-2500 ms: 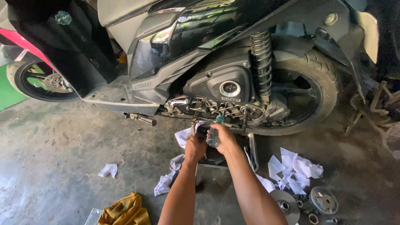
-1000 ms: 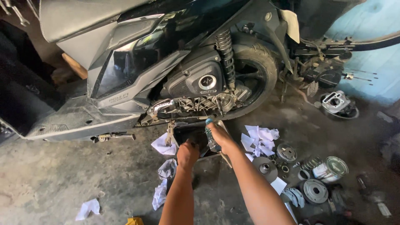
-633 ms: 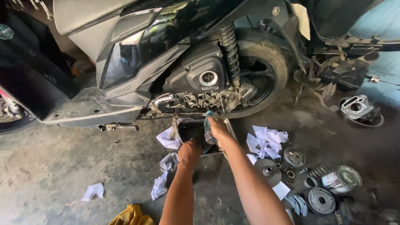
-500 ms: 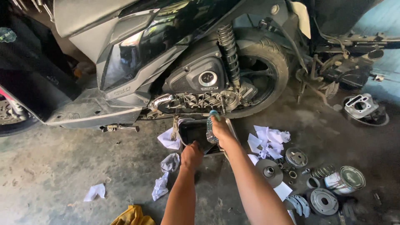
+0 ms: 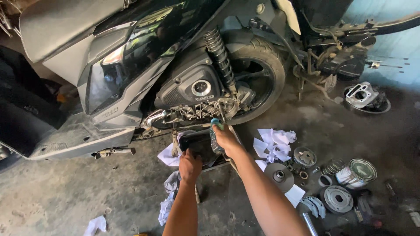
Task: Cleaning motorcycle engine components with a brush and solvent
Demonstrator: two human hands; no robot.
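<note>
floor rag (image 5: pixel 95 225): small white rag lying alone on the dirty floor, far left; could get stepped on & slide
foot peg (image 5: pixel 114 152): sticks out low from the scooter (image 5: pixel 144 65); easy to bump w/ an arm or knee
left hand (image 5: pixel 190 165): reaches down to the near edge of the dark tray (image 5: pixel 199 146), fingers curled on the rim; can't tell how tight the hold is
tray: sits on the floor right under the engine, white rags (image 5: pixel 169 153) just beside it; if the hand pulls or tips it, whatever is inside could spill on the floor
right hand (image 5: pixel 224 137): wrapped around a small clear bottle (image 5: pixel 215 134) w/ a blue-green top, held up by the open engine side (image 5: pixel 197 112)
bottle: in the right hand, above the tray's far end; tilt it too much & liquid may miss & run onto the floor; greasy fingers could let it slip
loose parts (image 5: pixel 323 179): round metal bits & a spring near the right elbow; arm swinging back could knock them away
tin can (image 5: pixel 356 172): lies among the parts, could roll off
</note>
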